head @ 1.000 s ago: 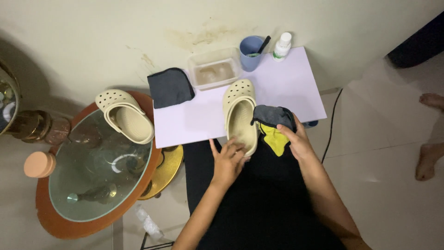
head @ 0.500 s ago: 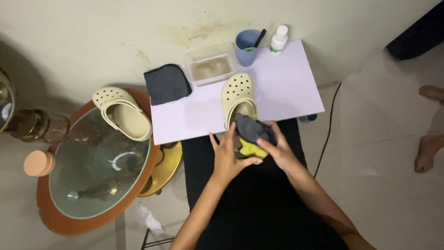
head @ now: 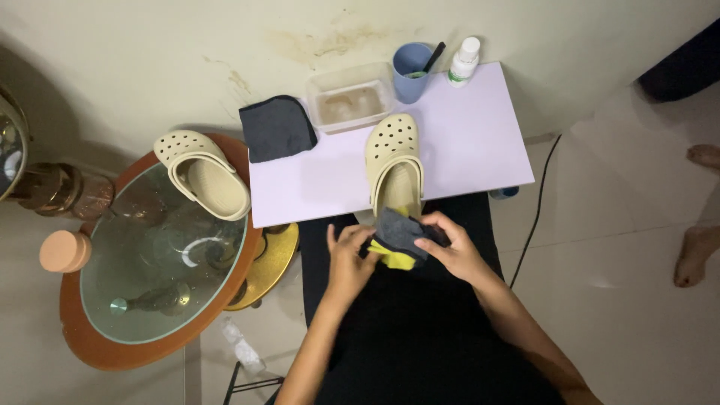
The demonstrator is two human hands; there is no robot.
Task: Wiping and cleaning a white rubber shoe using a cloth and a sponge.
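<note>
Both hands, L [head: 351, 259] & R [head: 450, 251], pinching grey-yellow cloth [head: 397, 238] just below clog [head: 394, 161] on table [head: 480, 142].

Just one view here, from a head-worn cam looking almost straight down from fairly high up. It faces the wall, with the small white table [head: 465, 142] near the top middle and its near edge just above the lap. A round glass side table [head: 161, 259] sits left, tiled floor right.
</note>
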